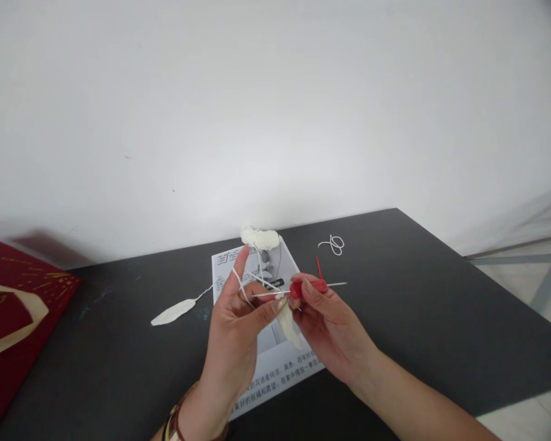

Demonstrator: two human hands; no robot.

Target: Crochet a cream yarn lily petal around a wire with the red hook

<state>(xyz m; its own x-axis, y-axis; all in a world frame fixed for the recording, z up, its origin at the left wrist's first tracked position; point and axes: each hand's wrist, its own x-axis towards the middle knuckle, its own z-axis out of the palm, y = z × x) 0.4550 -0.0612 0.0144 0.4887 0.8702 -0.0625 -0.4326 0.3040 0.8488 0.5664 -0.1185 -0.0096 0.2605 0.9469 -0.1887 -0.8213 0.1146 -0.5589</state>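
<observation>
A crochet hook with a red handle lies across the fingers of my right hand, its thin metal shaft pointing left. My left hand pinches a cream crocheted piece between thumb and fingers, close by the hook's shaft. White yarn loops around the raised left index finger and runs down to the hook. The piece hangs below the fingertips, its top edge partly hidden by them. Whether a loop sits on the hook is too small to tell.
Beneath my hands lies a printed sheet on a black table. A cream yarn bundle rests at its far edge. To the left are a finished-looking white leaf-shaped piece and a red bag. A loose white yarn curl lies back right.
</observation>
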